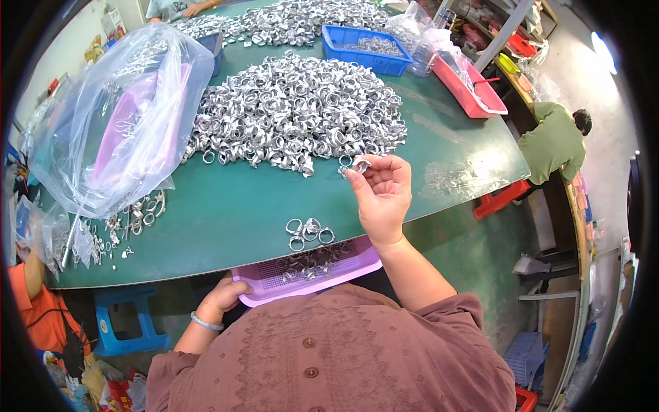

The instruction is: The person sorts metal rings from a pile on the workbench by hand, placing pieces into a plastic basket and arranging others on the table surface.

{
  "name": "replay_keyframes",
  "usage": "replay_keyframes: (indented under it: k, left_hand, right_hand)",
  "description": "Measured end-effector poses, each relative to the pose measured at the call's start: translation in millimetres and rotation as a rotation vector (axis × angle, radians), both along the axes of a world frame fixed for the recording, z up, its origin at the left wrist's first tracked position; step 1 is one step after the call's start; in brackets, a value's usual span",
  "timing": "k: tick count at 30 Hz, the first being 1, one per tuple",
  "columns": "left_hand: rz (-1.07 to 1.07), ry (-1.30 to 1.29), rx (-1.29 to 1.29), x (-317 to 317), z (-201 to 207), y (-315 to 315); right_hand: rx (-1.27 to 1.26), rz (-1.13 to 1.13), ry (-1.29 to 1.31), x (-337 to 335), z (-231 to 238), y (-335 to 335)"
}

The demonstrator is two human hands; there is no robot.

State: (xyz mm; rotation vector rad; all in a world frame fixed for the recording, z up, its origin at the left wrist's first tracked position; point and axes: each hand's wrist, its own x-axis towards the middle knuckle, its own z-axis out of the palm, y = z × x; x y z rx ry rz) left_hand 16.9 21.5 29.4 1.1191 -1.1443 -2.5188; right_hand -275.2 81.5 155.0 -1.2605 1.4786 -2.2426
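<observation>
Head view, the only one I have on my feed: I record the right hand (386,199) raised above the green table (453,147), thumb and forefinger pinched together on a silver-coloured ring (361,165). A second ring shows just beside the fingertips; I cannot tell whether it is also held or lies on the table behind.

I find the left hand (228,294) curled over the left end of a purple basket (360,261), at the table's near edge; how firmly it grips I cannot tell. Rings lie in the basket, and a small group of rings (311,231) sits on the table just beyond its rim.

Beyond the right hand I note a large heap of rings (295,110), with a blue tray (371,62) behind it, metal pieces inside. A red bin (484,101) stands to the right of that tray. To the left I log a clear plastic bag (75,172) around another purple container (110,147), with loose metal pieces nearby. A co-worker in green (555,141) is bent over at the right, well apart from the table
</observation>
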Motion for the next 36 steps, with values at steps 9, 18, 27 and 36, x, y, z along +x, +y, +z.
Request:
replay_keyframes:
  k: [9, 18, 27, 36]
  left_hand:
    - [0.0, 0.009, -0.009, 1.4, -9.8, -1.1]
    - [0.0, 0.018, 0.002, -0.4, -6.9, -0.5]
    - [0.036, 0.025, -0.039, -3.8, -3.7, 2.5]
    - [0.032, 0.007, -0.038, -3.4, -4.2, 2.0]
  right_hand:
    - [0.019, 0.014, 0.139, -10.1, -9.3, 2.3]
    - [-0.02, 0.042, 0.081, -8.1, -7.7, 1.6]
    - [-0.043, 0.04, 0.072, -8.4, -7.8, 1.3]
    - [0.047, 0.183, -0.348, -11.4, -1.3, 4.5]
